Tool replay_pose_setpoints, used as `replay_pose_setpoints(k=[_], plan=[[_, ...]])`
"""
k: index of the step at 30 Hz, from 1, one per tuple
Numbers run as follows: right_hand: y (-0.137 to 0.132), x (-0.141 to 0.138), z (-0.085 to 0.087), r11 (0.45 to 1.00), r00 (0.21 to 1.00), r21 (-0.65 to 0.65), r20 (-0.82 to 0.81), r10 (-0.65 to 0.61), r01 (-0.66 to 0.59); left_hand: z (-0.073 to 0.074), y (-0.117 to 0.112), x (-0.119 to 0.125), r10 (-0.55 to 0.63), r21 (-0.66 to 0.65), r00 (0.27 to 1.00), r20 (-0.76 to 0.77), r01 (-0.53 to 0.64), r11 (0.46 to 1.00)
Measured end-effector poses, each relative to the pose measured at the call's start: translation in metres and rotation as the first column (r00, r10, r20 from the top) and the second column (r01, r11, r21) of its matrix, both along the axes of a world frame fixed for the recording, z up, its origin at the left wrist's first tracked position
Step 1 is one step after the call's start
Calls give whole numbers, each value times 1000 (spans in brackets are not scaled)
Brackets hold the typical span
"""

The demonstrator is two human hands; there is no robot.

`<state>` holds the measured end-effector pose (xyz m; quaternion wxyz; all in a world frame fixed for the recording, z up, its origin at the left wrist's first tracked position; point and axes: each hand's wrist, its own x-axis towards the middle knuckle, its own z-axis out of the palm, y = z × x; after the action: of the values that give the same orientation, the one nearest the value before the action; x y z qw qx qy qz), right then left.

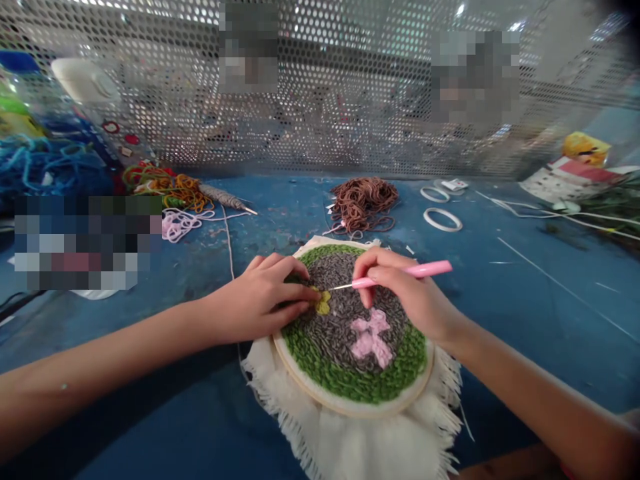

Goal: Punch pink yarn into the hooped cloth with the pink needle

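"What is each hand doing?"

"The right hand [407, 293] pinches a pink-handled punch needle [425, 269] firmly between thumb and fingers, its thin metal shaft reaching left across the work. The left hand [260, 300] lies curled over the left side of the embroidery hoop [350, 405], its fingertips [305, 291] down beside a small yellow yarn patch [323, 303]."

"Has the left hand got hold of anything?"

"I can't tell from this angle. Those fingers may be pinching a strand, or only pressing the cloth flat."

"Where's the hoop?"

"Flat on the blue worktable [500, 333], toward the near side, with fringed white cloth [350, 447] spilling nearer still. Inside it, green yarn loops [345, 373] ring grey-brown yarn loops [345, 293] and a pink yarn patch [370, 337]."

"How's this spot best worked?"

"I'd keep the cloth taut under the left hand, its fingers clear of the needle's point, and the shaft steady, so each loop matches its neighbours."

"What's nearby?"

"Beyond the hoop lie a brown yarn bundle [363, 203] and white rings [443, 219]; farther left, a tangle of pale pink yarn [177, 225]."
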<state>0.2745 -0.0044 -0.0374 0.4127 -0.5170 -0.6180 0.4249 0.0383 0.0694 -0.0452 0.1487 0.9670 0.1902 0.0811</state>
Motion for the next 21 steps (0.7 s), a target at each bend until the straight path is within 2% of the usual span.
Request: replay_pose_setpoints(k=[3,6,8,10,13,16,18,21], plan=[[6,-8,-9,999,1000,-31,-12,-21,21,1,5,-3,27,-64,998,63,-23,998],[5,-10,-17,998,998,-45,-37,-43,41,1,13,-7,221,-143,967,127,-203,969],[3,-11,-20,998,998,-44,-39,-50,48,0,17,-9,388,-160,920,50,-376,913],[2,-12,-20,998,998,-44,-43,-54,52,-1,18,-9,489,-147,869,-79,-495,856],[2,-14,-19,997,998,-45,-29,-57,56,-2,17,-7,522,-146,825,-216,-556,818],[4,-16,-18,997,998,-47,1,-59,59,1,16,-3,529,-226,799,-286,-593,773],[4,-17,-19,997,998,-51,2,-58,58,3,17,-1,537,-339,781,-318,-623,705],[6,-16,-21,997,998,-48,15,-54,55,5,19,-1,523,-566,766,-374,-635,525]])
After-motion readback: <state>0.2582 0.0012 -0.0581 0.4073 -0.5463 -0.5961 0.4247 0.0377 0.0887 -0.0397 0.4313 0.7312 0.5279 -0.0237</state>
